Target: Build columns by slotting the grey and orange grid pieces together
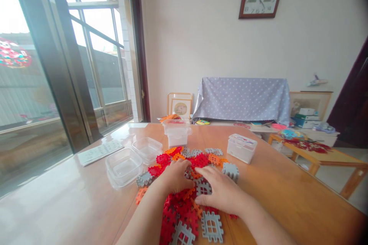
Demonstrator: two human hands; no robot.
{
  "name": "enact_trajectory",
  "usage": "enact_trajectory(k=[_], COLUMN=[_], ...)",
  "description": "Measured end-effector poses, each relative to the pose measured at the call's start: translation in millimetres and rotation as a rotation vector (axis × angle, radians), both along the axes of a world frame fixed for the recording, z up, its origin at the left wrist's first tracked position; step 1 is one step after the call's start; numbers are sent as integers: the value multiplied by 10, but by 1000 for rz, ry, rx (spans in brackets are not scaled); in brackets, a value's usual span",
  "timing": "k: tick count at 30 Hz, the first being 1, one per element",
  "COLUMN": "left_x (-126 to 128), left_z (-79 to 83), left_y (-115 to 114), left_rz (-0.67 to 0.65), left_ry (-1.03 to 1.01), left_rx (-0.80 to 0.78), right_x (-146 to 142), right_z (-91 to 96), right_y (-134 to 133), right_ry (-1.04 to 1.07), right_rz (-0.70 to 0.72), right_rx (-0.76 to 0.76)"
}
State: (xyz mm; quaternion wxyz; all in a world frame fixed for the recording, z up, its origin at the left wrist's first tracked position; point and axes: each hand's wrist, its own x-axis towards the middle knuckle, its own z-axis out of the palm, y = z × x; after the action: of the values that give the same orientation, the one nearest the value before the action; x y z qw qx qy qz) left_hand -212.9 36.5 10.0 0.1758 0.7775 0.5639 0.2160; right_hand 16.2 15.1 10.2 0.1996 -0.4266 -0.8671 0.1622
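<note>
A heap of red, orange and grey waffle-shaped plastic tiles (186, 199) lies on the wooden table (287, 195) in front of me. My left hand (174, 178) rests on the heap's left side with its fingers curled down among the tiles. My right hand (220, 191) lies on the heap's right side, fingers bent over a grey tile (203, 188). Whether either hand grips a tile is hidden under the fingers.
Two clear plastic tubs (124, 166) stand left of the heap, beside a printed sheet (100, 151). A lidded tub (176, 132) is behind the heap and a white box (241, 147) at its right. A low table (322, 153) stands at the far right.
</note>
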Motion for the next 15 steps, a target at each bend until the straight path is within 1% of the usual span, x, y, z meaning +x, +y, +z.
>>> enact_trajectory(k=[1, 3, 7, 11, 13, 15], left_x=[4, 7, -9, -37, -43, -39], left_z=[-25, -53, -48, -40, -43, -48], left_y=[15, 42, 87, 144, 173, 194], left_rz=[2, 9, 57, 146, 190, 234], left_ry=[34, 38, -29, -150, -245, -358], left_rx=[11, 29, 82, 127, 88, 0], right_x=[-17, -48, -90, -119, -136, -155], right_z=[-24, -74, -177, -288, -334, -363], right_y=[6, 30, 121, 236, 275, 288], right_ry=[-7, 7, 89, 224, 319, 413], right_rz=[5, -9, -59, -90, -102, -91], right_rx=[2, 22, 68, 57, 30, -15])
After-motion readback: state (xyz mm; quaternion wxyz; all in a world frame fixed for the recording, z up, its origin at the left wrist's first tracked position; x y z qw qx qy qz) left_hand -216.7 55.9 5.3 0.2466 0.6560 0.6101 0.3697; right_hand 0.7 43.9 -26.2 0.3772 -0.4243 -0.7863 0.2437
